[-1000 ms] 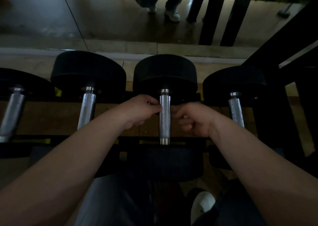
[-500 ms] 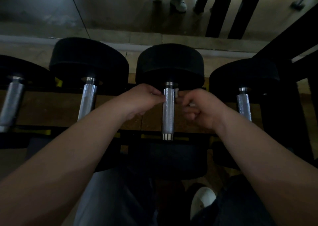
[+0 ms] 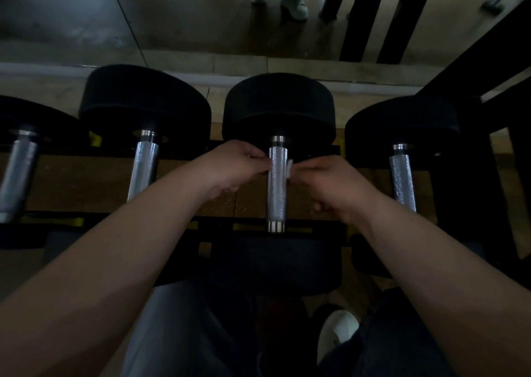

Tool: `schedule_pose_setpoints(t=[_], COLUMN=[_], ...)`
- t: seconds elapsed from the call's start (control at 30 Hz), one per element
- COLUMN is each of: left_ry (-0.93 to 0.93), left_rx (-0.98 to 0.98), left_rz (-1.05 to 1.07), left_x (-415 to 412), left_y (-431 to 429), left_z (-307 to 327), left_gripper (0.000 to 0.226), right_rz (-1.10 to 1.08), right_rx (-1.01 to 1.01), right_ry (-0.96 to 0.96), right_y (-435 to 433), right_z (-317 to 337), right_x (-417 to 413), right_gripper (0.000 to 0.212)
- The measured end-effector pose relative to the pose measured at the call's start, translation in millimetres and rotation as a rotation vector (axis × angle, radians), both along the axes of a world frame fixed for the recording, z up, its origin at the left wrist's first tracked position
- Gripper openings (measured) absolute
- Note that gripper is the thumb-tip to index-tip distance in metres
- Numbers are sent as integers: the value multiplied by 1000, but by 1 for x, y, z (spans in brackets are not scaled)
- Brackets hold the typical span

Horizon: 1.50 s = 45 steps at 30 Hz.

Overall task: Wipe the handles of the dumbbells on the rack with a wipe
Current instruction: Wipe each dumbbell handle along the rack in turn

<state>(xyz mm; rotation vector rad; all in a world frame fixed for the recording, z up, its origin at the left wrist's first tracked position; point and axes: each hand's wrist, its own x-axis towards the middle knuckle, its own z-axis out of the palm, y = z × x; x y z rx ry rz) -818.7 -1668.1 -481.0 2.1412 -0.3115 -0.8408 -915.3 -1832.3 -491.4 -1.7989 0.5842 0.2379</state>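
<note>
Several black dumbbells lie side by side on a dark rack (image 3: 138, 221), each with a knurled steel handle. My hands flank the upper part of the middle handle (image 3: 277, 195). A small white wipe (image 3: 289, 169) shows at the handle's right side, pinched by my right hand (image 3: 330, 187). On the left side my left hand (image 3: 235, 167) has its fingertips curled at the handle, seemingly pinching the wipe's other end, which passes under the bar out of sight. Neighbouring handles stand to the left (image 3: 143, 169) and right (image 3: 402, 178).
A mirror behind the rack reflects a person's legs and white shoes (image 3: 293, 3). A black frame post (image 3: 471, 152) rises at the right. My own white shoe (image 3: 336, 336) and trouser legs are below the rack's front edge.
Both hands have slid away from me along the middle handle toward its far end. The white wipe now shows beside the bar at my right fingers.
</note>
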Motion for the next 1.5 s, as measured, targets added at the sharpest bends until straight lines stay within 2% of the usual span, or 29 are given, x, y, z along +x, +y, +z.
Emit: schedule_pose_setpoints(t=[0.1, 0.17, 0.27, 0.3, 0.4, 0.47, 0.5, 0.57, 0.63, 0.73, 0.83, 0.87, 1.0, 1.07, 1.2, 1.23, 1.37, 1.4, 1.5], left_ry=[-6, -8, 10, 16, 9, 5, 9, 14, 11, 21, 18, 26, 43, 36, -40, -77, -135, -134, -109], left_rx=[-2, 2, -5, -5, -7, -3, -1, 6, -3, -12, 1, 3, -15, -12, 72, 82, -3, -17, -7], left_rz=[9, 10, 0, -5, -10, -13, -10, 0, 10, -2, -11, 4, 122, 110, 8, 5, 81, 96, 106], left_x=[-2, -3, -4, -4, -6, -6, -6, -5, -5, -8, -9, -8, -3, -4, -9, -10, -9, -8, -7], left_y=[0, 1, 1, 1, 3, 6, 8, 12, 14, 13, 14, 15, 18, 18, 15, 15, 19, 20, 18], left_z=[0, 2, 4, 4, 5, 7, 8, 9, 10, 12, 15, 15, 16, 15, 9, 8, 7, 7, 6], left_gripper=[33, 32, 30, 30, 30, 25, 21, 13, 12, 13, 20, 21, 20, 18, 16, 18, 18, 17, 24], right_rz=[294, 294, -7, -58, 54, 210, 319, 557, 653, 457, 293, 348, 799, 762, 407, 396, 824, 850, 587], right_rx=[-154, -204, -148, -183, -536, -694, -699, -580, -519, -673, -741, -748, -734, -775, -887, -865, -740, -732, -834], right_ry=[213, 209, 3, -92, -344, -398, -385, -313, -312, -444, -482, -455, -196, -195, -413, -424, -144, -120, -250], right_y=[-1, 3, 9, 10, 11, 8, 6, 4, 6, 9, 7, 7, 20, 23, 17, 15, 24, 26, 20], right_z=[9, 9, 4, 2, -4, -2, -2, 1, 4, 3, 3, 4, 13, 12, 6, 6, 14, 14, 11], right_x=[-21, -23, -8, -2, 1, -8, -14, -22, -19, 3, 15, 14, -1, 3, 18, 18, 3, 2, 13], right_gripper=[5, 5, 11, 14, 20, 22, 22, 21, 18, 20, 25, 24, 18, 19, 24, 25, 18, 16, 19])
